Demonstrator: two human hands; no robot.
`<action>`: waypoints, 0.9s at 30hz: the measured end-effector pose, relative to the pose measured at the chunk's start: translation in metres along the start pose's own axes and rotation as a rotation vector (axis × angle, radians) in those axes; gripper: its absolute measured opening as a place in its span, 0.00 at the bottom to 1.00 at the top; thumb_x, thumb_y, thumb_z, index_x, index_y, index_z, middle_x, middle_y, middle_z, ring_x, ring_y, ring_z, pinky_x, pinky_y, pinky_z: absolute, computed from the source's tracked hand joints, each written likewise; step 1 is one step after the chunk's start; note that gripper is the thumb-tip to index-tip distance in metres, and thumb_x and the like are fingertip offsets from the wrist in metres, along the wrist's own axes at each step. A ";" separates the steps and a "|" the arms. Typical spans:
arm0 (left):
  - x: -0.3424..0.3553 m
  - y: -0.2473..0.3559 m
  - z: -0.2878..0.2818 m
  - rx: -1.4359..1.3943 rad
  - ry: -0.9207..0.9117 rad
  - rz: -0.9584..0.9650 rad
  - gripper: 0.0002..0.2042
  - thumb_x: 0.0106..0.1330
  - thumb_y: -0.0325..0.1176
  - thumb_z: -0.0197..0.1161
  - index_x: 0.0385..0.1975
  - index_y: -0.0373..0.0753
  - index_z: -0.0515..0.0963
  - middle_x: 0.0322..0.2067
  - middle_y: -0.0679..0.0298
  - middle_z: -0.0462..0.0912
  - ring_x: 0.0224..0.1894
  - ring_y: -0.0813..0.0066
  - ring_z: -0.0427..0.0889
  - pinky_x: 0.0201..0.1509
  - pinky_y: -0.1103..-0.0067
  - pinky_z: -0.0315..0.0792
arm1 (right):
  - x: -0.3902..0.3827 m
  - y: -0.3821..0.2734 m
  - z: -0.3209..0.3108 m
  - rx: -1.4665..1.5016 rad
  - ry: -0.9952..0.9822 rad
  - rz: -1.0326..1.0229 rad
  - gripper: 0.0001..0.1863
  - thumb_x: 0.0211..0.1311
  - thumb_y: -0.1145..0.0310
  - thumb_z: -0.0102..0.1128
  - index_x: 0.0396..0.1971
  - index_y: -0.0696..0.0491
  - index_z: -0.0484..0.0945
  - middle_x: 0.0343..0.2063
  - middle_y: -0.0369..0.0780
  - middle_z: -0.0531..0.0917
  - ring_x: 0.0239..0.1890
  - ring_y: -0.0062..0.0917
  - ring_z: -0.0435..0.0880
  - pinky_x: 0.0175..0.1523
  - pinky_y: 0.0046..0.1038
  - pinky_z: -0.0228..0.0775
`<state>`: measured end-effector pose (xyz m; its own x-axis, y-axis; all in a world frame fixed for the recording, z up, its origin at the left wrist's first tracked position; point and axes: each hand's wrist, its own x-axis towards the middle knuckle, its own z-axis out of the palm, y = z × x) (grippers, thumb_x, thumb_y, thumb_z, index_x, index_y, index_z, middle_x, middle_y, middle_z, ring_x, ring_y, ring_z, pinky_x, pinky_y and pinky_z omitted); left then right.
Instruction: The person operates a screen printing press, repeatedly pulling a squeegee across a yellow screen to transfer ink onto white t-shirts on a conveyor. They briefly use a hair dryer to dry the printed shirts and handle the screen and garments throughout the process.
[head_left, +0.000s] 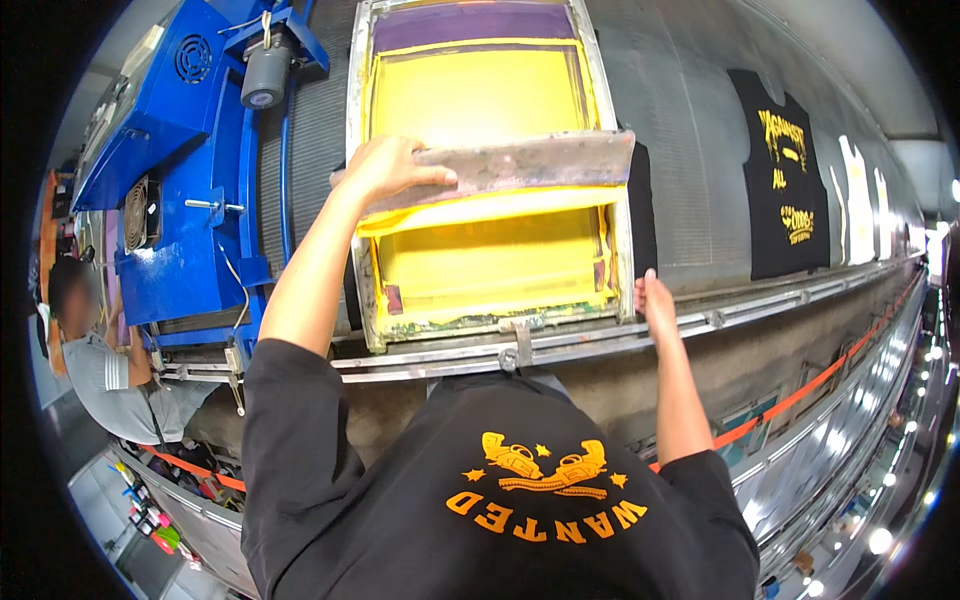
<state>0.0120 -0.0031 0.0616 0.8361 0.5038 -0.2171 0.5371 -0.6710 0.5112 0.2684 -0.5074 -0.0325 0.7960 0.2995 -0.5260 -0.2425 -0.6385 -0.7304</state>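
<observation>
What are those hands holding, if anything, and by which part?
The left hand holds the squeegee by its left end. The right hand is at the frame, lower right; whether it grips cannot be told.

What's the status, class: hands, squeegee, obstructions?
Left hand gripping squeegee. Right hand beside screen frame, contact unclear. Squeegee crosses frame, yellow ink along it, hiding some mesh.

centre: left hand [385,168] grips grey squeegee [540,162] across screen frame [624,260] spread with yellow ink [480,95] | right of centre: right hand [655,302] beside frame's corner, contact unclear | upper left: blue machine [175,120] | upper right: printed black shirt [763,215] lying flat | left edge: person [105,385] in grey top
</observation>
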 end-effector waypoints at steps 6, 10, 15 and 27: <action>0.081 -0.030 -0.025 0.146 0.243 0.011 0.43 0.44 0.78 0.68 0.40 0.37 0.88 0.35 0.50 0.89 0.43 0.51 0.88 0.47 0.61 0.81 | 0.006 0.006 0.012 -0.163 0.184 -0.057 0.32 0.73 0.33 0.50 0.41 0.53 0.77 0.29 0.33 0.77 0.29 0.17 0.71 0.33 0.23 0.63; 0.125 -0.039 -0.049 0.174 0.250 -0.016 0.44 0.46 0.79 0.66 0.43 0.40 0.88 0.36 0.52 0.90 0.42 0.55 0.89 0.44 0.62 0.82 | 0.000 -0.013 0.012 -0.294 0.132 -0.048 0.38 0.75 0.32 0.43 0.47 0.59 0.79 0.38 0.40 0.81 0.37 0.26 0.78 0.45 0.30 0.72; 0.168 -0.054 -0.064 0.238 0.357 -0.003 0.43 0.46 0.78 0.67 0.48 0.44 0.88 0.39 0.55 0.90 0.44 0.58 0.90 0.47 0.65 0.83 | -0.004 -0.040 0.027 -0.202 0.222 0.043 0.42 0.78 0.37 0.39 0.50 0.68 0.81 0.48 0.56 0.85 0.54 0.42 0.82 0.61 0.36 0.68; 0.219 -0.087 -0.034 0.218 0.676 0.147 0.27 0.54 0.64 0.72 0.38 0.45 0.87 0.33 0.66 0.87 0.38 0.63 0.87 0.40 0.65 0.80 | -0.034 -0.091 0.042 -0.375 0.407 0.071 0.52 0.75 0.30 0.32 0.34 0.73 0.80 0.34 0.64 0.83 0.41 0.55 0.81 0.50 0.47 0.68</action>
<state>0.1450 0.1841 -0.0016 0.6873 0.5788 0.4389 0.4936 -0.8154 0.3024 0.2404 -0.4297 0.0337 0.9530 -0.0037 -0.3030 -0.1482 -0.8779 -0.4553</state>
